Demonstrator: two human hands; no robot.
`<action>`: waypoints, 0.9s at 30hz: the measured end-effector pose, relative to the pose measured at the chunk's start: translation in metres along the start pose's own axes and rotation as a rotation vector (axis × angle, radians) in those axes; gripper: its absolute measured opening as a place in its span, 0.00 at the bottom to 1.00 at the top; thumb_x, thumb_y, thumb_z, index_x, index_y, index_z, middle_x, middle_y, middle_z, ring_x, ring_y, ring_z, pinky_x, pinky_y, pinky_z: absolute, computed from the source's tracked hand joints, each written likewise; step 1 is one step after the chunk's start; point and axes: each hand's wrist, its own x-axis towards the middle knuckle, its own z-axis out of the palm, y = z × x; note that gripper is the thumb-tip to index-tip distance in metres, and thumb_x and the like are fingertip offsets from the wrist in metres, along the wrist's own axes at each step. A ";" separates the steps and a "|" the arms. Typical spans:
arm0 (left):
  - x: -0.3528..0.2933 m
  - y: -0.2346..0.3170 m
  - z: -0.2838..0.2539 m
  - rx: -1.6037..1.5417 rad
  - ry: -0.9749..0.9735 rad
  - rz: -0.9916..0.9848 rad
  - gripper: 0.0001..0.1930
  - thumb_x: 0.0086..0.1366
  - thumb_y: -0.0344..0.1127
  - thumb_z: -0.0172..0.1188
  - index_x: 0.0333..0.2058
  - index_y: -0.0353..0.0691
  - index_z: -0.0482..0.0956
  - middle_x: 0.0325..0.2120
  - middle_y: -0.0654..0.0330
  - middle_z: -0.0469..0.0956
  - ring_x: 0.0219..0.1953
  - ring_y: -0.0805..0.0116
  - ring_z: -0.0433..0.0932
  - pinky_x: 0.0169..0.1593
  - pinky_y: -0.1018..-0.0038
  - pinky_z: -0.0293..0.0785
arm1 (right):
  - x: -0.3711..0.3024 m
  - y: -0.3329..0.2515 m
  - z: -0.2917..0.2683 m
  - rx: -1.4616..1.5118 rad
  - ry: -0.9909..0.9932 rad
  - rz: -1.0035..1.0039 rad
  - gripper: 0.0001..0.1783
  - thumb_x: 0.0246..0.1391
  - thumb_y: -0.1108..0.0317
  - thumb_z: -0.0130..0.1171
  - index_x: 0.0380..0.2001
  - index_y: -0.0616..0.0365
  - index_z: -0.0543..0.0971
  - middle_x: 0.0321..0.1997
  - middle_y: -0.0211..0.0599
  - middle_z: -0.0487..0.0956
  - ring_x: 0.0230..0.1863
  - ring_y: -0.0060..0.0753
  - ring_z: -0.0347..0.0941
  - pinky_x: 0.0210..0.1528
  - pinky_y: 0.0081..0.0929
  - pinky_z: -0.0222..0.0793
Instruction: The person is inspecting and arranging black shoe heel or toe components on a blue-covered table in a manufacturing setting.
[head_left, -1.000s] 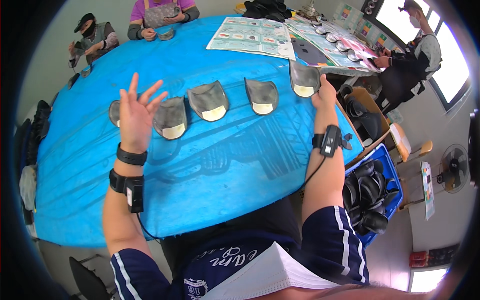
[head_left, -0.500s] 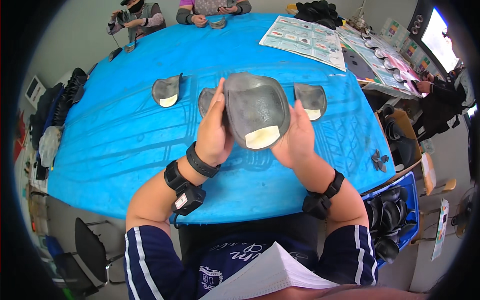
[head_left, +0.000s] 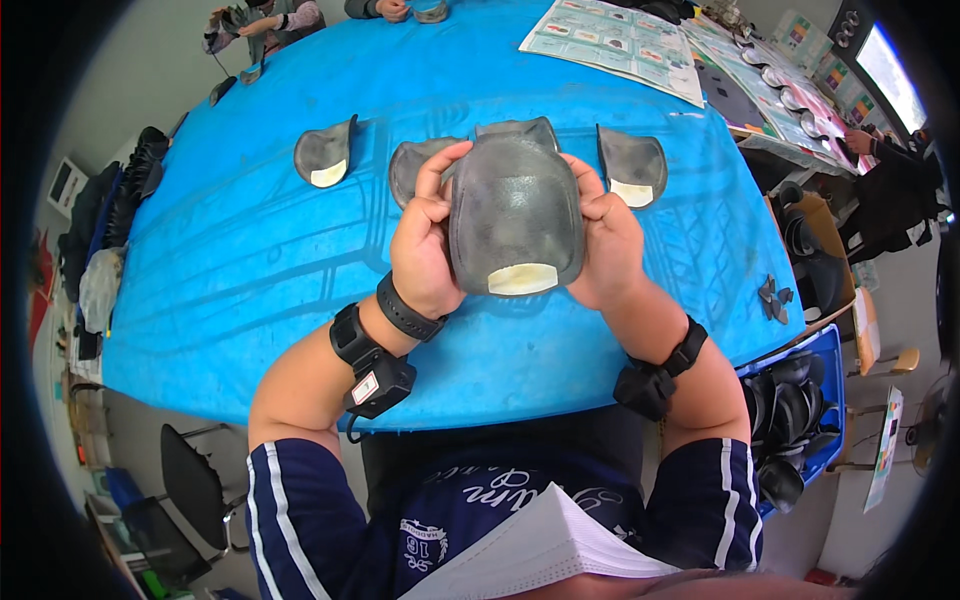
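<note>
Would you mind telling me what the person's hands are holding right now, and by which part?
Both hands hold one dark grey shoe-upper piece above the blue table: the left hand grips its left edge, the right hand its right edge.

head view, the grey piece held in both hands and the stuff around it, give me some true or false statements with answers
1. Both hands hold one grey padded piece above the blue table. True: the left hand and the right hand grip its two sides.
2. The held piece has a pale patch near its lower edge. True.
3. The table is bare of other pieces. False: similar grey pieces lie on it, one at the left and one at the right.
4. The blue crate at the person's right holds dark items. True.
5. The printed sheets lie under the held piece. False: they lie at the far side of the table.
</note>
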 end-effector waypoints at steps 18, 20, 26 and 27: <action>-0.022 -0.013 0.009 -0.072 -0.044 -0.073 0.28 0.64 0.45 0.35 0.61 0.44 0.44 0.56 0.52 0.57 0.56 0.59 0.61 0.58 0.63 0.58 | -0.011 0.005 0.010 0.047 -0.111 0.209 0.34 0.58 0.42 0.20 0.61 0.51 0.50 0.58 0.40 0.60 0.57 0.38 0.59 0.57 0.36 0.59; -0.024 -0.016 0.009 -0.009 -0.028 -0.093 0.29 0.64 0.46 0.35 0.61 0.43 0.42 0.56 0.53 0.57 0.56 0.60 0.60 0.58 0.64 0.57 | -0.012 0.008 0.008 0.009 -0.103 0.190 0.33 0.58 0.43 0.23 0.61 0.51 0.49 0.58 0.40 0.60 0.57 0.38 0.59 0.57 0.35 0.57; -0.031 -0.013 0.005 0.114 -0.132 -0.083 0.28 0.65 0.44 0.32 0.60 0.39 0.44 0.54 0.53 0.57 0.56 0.65 0.60 0.58 0.70 0.55 | -0.019 0.010 0.012 -0.093 -0.125 0.150 0.32 0.59 0.47 0.25 0.62 0.52 0.46 0.58 0.39 0.60 0.57 0.36 0.59 0.58 0.33 0.56; -0.032 -0.012 0.005 0.115 -0.130 -0.082 0.28 0.65 0.44 0.32 0.60 0.39 0.44 0.54 0.53 0.57 0.56 0.65 0.60 0.58 0.70 0.55 | -0.020 0.010 0.014 -0.143 -0.118 0.137 0.32 0.60 0.48 0.25 0.62 0.52 0.45 0.58 0.39 0.60 0.56 0.35 0.60 0.57 0.32 0.56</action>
